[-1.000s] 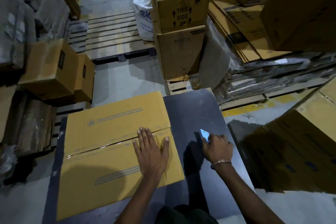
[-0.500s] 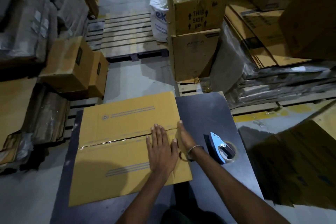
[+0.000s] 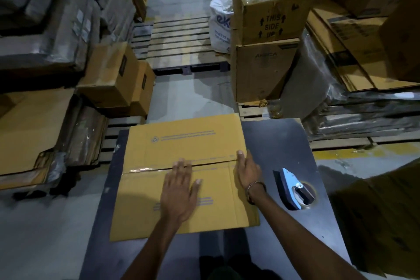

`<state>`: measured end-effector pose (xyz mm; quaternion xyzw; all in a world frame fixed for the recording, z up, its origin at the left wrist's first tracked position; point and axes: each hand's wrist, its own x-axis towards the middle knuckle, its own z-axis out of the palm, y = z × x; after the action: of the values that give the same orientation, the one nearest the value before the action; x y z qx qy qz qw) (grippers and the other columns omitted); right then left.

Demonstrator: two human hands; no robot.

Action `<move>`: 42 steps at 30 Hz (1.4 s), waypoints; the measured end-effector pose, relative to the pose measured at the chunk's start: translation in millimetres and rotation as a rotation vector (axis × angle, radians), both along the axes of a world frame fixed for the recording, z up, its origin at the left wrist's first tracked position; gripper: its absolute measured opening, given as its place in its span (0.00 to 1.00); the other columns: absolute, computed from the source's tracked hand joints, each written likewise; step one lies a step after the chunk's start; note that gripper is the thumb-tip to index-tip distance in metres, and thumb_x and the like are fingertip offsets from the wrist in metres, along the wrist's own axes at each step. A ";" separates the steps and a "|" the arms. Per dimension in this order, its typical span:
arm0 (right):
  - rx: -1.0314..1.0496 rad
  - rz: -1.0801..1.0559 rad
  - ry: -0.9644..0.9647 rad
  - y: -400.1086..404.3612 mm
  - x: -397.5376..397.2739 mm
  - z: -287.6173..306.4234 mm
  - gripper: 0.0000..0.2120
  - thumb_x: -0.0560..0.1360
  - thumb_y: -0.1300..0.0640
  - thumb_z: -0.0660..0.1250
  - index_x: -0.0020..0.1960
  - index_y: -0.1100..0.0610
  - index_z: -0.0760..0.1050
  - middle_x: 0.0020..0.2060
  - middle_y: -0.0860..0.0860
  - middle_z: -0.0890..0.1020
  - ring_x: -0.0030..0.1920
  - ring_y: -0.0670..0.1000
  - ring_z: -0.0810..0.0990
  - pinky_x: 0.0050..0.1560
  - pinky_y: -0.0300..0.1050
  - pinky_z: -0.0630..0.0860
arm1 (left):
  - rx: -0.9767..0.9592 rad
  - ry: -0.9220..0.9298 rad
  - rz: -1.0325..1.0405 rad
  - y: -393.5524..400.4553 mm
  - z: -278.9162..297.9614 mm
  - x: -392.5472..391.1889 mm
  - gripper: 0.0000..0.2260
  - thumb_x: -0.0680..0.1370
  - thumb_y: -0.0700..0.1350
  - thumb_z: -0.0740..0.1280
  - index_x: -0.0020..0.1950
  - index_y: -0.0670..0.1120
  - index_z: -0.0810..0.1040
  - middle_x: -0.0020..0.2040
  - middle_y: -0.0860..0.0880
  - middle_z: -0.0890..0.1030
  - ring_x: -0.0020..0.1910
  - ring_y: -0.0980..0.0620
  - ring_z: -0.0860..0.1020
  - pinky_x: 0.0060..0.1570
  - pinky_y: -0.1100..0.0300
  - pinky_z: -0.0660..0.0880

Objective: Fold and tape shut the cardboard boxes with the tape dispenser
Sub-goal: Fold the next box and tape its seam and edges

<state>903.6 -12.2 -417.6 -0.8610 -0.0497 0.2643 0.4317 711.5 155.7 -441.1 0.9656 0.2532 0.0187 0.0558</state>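
A flat yellow-brown cardboard box (image 3: 181, 175) lies on the dark, smooth surface (image 3: 279, 143), its two long flaps meeting in a thin seam across the middle. A strip of clear glossy tape (image 3: 145, 169) shines on the left part of this seam. The left hand (image 3: 178, 191) rests flat on the near flap, fingers straight and spread, their tips reaching the seam, grasping nothing. The right hand (image 3: 247, 171) lies at the right end of the seam on the edge of the box, its fingers going over the side; the thumb is on top of the cardboard, and I cannot tell whether it grips the edge or only presses. On its wrist is a thin metal bracelet (image 3: 255, 186). The tape dispenser (image 3: 294, 188), pale blue with a round brownish roll, lies on the surface to the right of the box, near it but apart, in nobody's hand. Behind stands a brown box (image 3: 270, 13) printed THIS SIDE UP, filled with crumpled clear plastic, and a slatted wooden pallet (image 3: 179, 45)
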 end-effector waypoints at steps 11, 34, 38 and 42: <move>-0.059 -0.018 -0.059 4.8 -9.5 13.6 0.35 0.80 0.27 0.51 0.65 0.56 0.75 0.62 0.58 0.82 0.63 0.65 0.78 0.58 0.57 0.71 | -0.410 -0.002 0.763 128.3 35.3 -44.9 0.43 0.82 0.72 0.49 0.83 0.39 0.57 0.75 0.32 0.72 0.70 0.30 0.74 0.65 0.37 0.72; -0.097 -0.001 0.286 -2.9 -51.9 -6.1 0.40 0.55 0.19 0.75 0.59 0.42 0.84 0.55 0.43 0.86 0.55 0.48 0.84 0.62 0.52 0.80 | -0.150 -0.082 -0.486 4.0 15.1 42.2 0.27 0.83 0.52 0.54 0.82 0.45 0.67 0.84 0.44 0.63 0.84 0.47 0.57 0.80 0.36 0.53; 0.010 -0.036 0.349 -26.9 -52.1 -7.4 0.41 0.65 0.20 0.69 0.66 0.48 0.81 0.60 0.48 0.85 0.60 0.51 0.83 0.70 0.55 0.75 | -0.184 -0.122 -0.487 -16.1 11.8 66.1 0.27 0.84 0.52 0.54 0.81 0.44 0.68 0.83 0.45 0.65 0.83 0.48 0.60 0.81 0.38 0.55; -0.056 -0.188 0.080 -78.6 -42.3 -22.4 0.38 0.74 0.24 0.60 0.36 0.62 0.71 0.27 0.50 0.72 0.30 0.48 0.73 0.39 0.45 0.71 | -0.142 -0.094 -0.490 -27.6 4.7 74.9 0.31 0.84 0.60 0.57 0.84 0.46 0.63 0.85 0.46 0.60 0.85 0.49 0.55 0.82 0.41 0.52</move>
<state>861.3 -90.8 -439.9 -0.8622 0.0559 0.2582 0.4322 786.3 128.0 -436.4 0.9899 0.0093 0.0318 0.1381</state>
